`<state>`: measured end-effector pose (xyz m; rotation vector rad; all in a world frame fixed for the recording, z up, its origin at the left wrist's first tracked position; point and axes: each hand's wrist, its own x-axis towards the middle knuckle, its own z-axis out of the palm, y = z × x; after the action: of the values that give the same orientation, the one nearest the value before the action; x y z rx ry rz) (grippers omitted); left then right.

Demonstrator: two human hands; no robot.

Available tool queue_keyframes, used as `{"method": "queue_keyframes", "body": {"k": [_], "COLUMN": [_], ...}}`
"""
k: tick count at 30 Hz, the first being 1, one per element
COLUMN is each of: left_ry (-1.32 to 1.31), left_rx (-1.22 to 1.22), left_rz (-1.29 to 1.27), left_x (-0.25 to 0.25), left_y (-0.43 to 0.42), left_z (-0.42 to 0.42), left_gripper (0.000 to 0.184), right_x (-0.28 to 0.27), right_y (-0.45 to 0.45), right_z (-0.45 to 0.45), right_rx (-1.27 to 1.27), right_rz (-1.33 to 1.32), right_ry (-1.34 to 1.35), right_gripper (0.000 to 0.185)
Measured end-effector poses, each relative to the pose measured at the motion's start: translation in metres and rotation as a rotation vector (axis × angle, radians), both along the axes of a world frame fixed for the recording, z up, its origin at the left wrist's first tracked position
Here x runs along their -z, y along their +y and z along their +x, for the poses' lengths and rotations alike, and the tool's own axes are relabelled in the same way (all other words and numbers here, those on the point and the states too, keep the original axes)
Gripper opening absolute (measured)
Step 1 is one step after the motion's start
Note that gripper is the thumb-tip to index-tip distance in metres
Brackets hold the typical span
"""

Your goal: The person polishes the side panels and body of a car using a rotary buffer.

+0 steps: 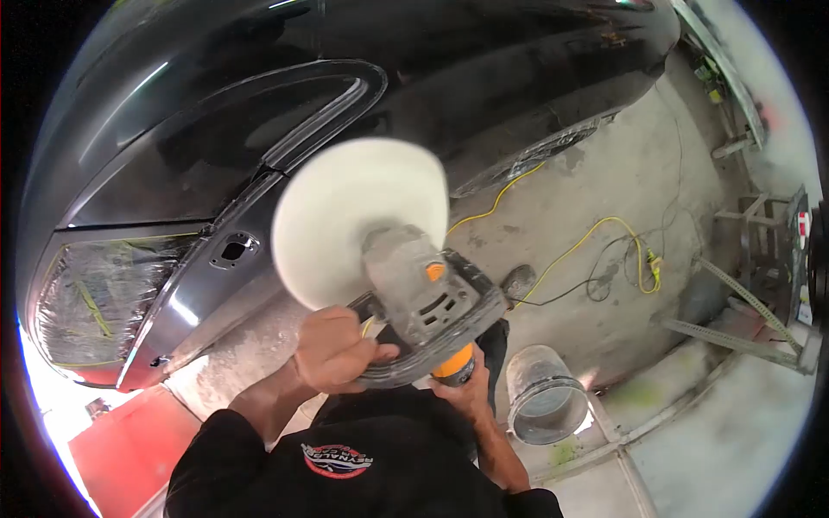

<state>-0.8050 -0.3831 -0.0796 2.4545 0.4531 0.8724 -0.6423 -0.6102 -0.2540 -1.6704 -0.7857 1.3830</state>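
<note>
A grey and orange polisher (419, 281) with a wide round white pad (345, 207) is held in front of my body. The pad's surface looks smooth or blurred, and its edge lies close over the black car body (484, 95); I cannot tell whether they touch. My left hand (335, 350) is closed around the polisher's dark loop handle. Lower down, my right hand (471, 388) grips the orange and black rear body, with part of the fingers hidden behind it.
Clear masking film (108, 298) covers a car window at left. A yellow cord (587, 242) crosses the concrete floor (553, 207). Beside my right leg stands a bucket (546, 397). Metal stands (751, 302) are at right, and a red panel (134, 445) lies lower left.
</note>
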Motion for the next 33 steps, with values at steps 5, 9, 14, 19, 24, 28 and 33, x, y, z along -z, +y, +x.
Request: {"method": "queue_keyframes", "body": {"k": [5,9,14,19,24,28,33], "left_ry": [-0.055,-0.153,-0.110,-0.048,0.014,0.148,0.306], "left_rx": [-0.028,-0.024,-0.030,0.006,0.006,0.011,-0.033], "left_rz": [0.067,0.099,0.099,0.122,0.120,0.064,0.113], "left_x": [0.005,0.016,0.015,0.007,-0.021,-0.034,-0.051], "left_y": [0.033,0.068,0.088,0.061,0.019,-0.016,-0.031], "left_z": [0.063,0.132,0.172,0.112,0.011,-0.047,-0.041], "left_gripper": [0.026,0.033,0.036,0.038,0.031,0.030,0.031], "right_x": [-0.018,-0.012,-0.024,-0.015,-0.016,-0.007,0.005], "right_y": [0.028,0.051,0.079,0.057,0.024,0.003,0.002], "right_z": [0.050,0.098,0.123,0.064,-0.013,-0.050,-0.082], "right_rx": [0.206,0.317,0.388,0.319,0.138,-0.081,-0.120], "right_rz": [0.015,0.171,0.092,0.160,0.082,0.114,0.128], "right_ry": [0.039,-0.046,0.010,0.172,0.266,0.175,0.342], "right_gripper": [0.097,0.086,0.079,0.087,0.083,0.108,0.111]}}
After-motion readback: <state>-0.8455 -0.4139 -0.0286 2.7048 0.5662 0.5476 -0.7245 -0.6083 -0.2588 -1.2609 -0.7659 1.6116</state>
